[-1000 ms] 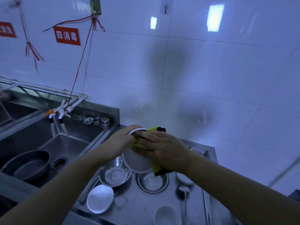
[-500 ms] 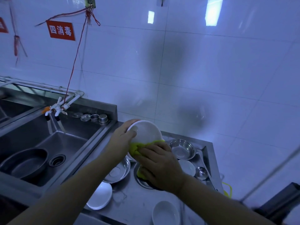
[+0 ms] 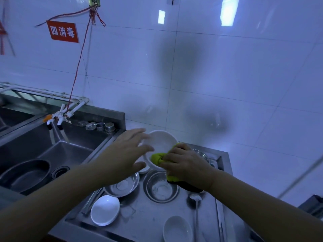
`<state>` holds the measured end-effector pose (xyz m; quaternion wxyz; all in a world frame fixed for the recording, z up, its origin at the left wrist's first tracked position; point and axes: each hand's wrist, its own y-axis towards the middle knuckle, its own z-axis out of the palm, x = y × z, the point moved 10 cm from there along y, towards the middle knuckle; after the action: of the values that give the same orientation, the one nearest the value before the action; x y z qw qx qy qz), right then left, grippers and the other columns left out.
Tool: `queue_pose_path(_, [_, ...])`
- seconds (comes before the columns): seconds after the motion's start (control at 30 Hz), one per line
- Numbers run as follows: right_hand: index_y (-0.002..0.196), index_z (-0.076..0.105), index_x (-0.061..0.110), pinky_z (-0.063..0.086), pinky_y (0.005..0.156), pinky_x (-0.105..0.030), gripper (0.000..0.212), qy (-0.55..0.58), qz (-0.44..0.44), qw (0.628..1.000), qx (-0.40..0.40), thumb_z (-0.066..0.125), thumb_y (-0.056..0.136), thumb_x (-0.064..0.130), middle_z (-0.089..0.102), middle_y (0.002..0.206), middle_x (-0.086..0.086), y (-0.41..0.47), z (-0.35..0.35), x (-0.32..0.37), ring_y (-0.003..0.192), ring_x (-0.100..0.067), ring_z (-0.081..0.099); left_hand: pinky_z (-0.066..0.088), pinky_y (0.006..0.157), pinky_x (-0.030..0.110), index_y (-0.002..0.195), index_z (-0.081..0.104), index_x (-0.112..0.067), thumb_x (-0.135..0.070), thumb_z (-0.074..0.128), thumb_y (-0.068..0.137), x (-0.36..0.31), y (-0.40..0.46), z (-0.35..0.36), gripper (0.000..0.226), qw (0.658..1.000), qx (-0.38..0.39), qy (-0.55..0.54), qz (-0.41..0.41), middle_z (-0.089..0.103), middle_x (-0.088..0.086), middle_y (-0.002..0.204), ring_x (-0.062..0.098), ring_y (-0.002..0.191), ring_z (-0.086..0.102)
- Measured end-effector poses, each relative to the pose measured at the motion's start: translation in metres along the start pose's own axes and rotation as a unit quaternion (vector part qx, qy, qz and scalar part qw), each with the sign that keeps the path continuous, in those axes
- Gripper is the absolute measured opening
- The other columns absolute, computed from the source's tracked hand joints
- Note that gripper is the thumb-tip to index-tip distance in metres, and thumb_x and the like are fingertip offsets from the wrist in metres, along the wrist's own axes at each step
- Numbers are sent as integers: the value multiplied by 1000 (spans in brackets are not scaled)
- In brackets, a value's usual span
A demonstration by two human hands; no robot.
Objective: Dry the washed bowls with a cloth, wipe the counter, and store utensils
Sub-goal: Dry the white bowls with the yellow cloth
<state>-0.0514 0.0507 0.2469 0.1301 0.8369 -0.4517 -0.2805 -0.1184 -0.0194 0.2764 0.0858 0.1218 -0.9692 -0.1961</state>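
Observation:
A white bowl (image 3: 161, 143) is tilted in the air over the steel counter (image 3: 145, 219). My right hand (image 3: 186, 163) is closed on a yellow-green cloth (image 3: 157, 158) and presses it into the bowl's lower right rim. The cloth's dark underside hangs below my wrist. My left hand (image 3: 128, 151), blurred, lies over the bowl's left rim with fingers spread and the thumb under the rim. Two steel bowls (image 3: 122, 186) (image 3: 160, 188) sit right below. A white dish (image 3: 104, 210), another white bowl (image 3: 177, 229), a steel spoon (image 3: 194, 200) and chopsticks (image 3: 90, 201) lie nearer me.
At left, a deep steel sink (image 3: 70, 154) holds a dark pan (image 3: 24, 175), with white taps (image 3: 56, 118) above. Small steel cups (image 3: 104, 127) stand on the sink's back ledge. Another steel bowl (image 3: 201, 153) shows behind my right hand. A tiled wall runs along the back.
My left hand's fingers have spread away from their grip on the bowl's rim. The cloth hand has moved right and down along the rim, leaving more of the bowl's inside visible.

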Motion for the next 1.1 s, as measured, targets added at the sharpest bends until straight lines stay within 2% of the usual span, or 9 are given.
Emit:
queue_pose_path(0.17, [112,68,15,50,86,-41,25,12,-14,999,-47,66,88,22,69,108,-5,-2,-10,2,92,-22,64,37,102,37,79,69,-31,-33,84,53,-33,5,2,30,988,17,77,134,70,-13,83,8,90,67])
queue_pose_path(0.23, [122,60,14,48,92,-41,35,13,1,996,-91,67,90,26,67,115,-8,-9,-20,-3,99,-24,63,45,94,26,80,68,-28,-27,82,62,-25,3,6,23,993,42,-4,106,68,-13,81,7,83,64])
queue_pose_path(0.33, [125,53,12,47,89,-40,45,69,99,975,-185,71,87,28,65,121,-10,-25,-42,-23,103,-23,62,38,78,15,85,63,-26,-23,68,81,7,-7,20,6,972,84,-212,-59,61,-12,86,3,84,54])
queue_pose_path(0.43, [121,54,8,46,83,-32,35,82,209,935,-276,54,97,33,65,115,-4,-38,-60,-40,97,-15,57,43,63,14,76,61,-21,-22,66,84,23,-20,40,9,853,44,-472,-219,61,-5,74,1,68,55])
queue_pose_path(0.6, [123,58,10,44,89,-38,39,55,245,928,-274,56,90,32,60,125,-5,-19,-46,-19,108,-21,51,55,63,24,93,61,3,-11,58,76,3,-10,72,22,535,-76,-791,-286,70,14,81,19,72,67])
queue_pose_path(0.7, [124,58,21,44,90,-41,37,18,221,943,-249,48,96,43,55,132,-1,-13,-34,3,117,-19,48,56,61,27,95,59,4,-8,53,82,-2,-2,79,19,452,-95,-845,-270,69,16,78,20,68,67])
queue_pose_path(0.8, [123,63,26,40,92,-47,39,29,244,943,-224,42,97,46,53,136,3,-13,-33,-7,122,-19,46,56,67,30,101,66,0,-7,55,85,-6,1,81,21,446,-90,-857,-244,70,18,90,23,79,69])
queue_pose_path(0.9, [119,66,20,39,97,-51,34,82,251,940,-215,51,93,34,55,134,-2,-4,-36,-25,123,-26,46,54,78,32,108,66,-3,-14,61,80,-14,5,80,31,479,-73,-847,-220,68,22,105,29,95,67])
queue_pose_path(1.1, [118,64,18,44,99,-36,28,345,379,829,-224,47,95,19,62,121,1,-21,-25,-82,114,-20,56,55,80,33,100,72,-7,-14,64,75,-1,1,79,27,513,-84,-820,-241,71,19,99,27,90,67])
